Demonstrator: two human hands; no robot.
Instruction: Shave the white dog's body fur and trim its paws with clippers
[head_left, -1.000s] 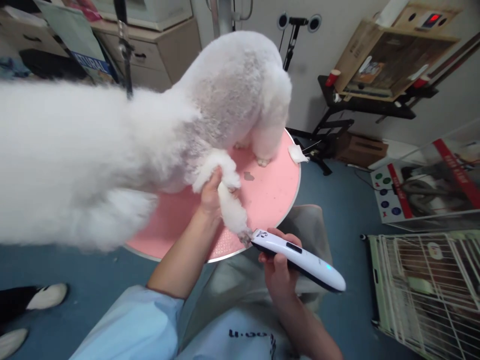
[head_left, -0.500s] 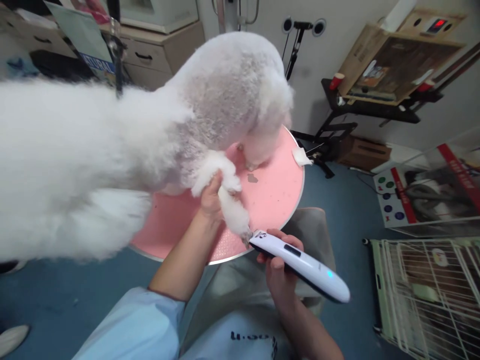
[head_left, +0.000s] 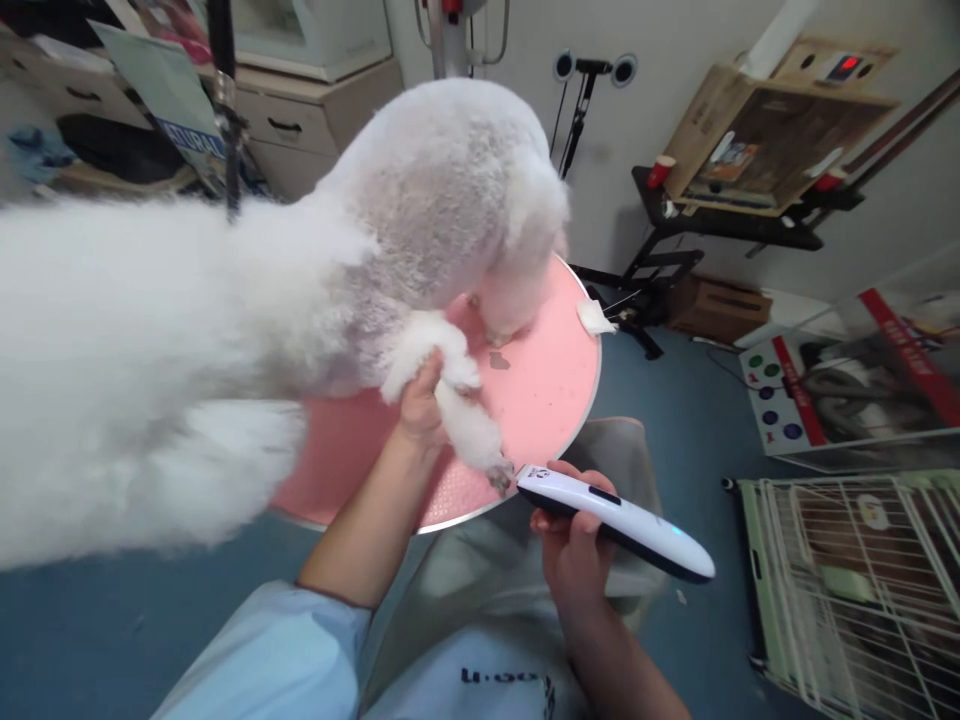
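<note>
A white, fluffy dog (head_left: 450, 190) stands on a round pink grooming table (head_left: 555, 370). My left hand (head_left: 422, 400) is closed around one of its legs, the thumb on top. Below that hand the leg's white lower part (head_left: 472, 425) slants down to a bare grey paw (head_left: 500, 476) near the table's edge. My right hand (head_left: 577, 540) grips a white and black hair clipper (head_left: 622, 520) with a blue light lit. The clipper's head is right beside the paw; whether it touches is too small to tell.
A dark upright post (head_left: 225, 110) rises behind the dog. One white tuft (head_left: 596, 317) lies at the table's right rim. To the right are a wire cage (head_left: 862, 580), a clear-sided box (head_left: 862, 370) and a black stand (head_left: 735, 220) bearing a wooden box (head_left: 682, 140).
The clipper has shifted slightly right and turned a little flatter, its head now a bit off the paw. My left hand keeps hold of the leg. The camera view has shifted slightly.
</note>
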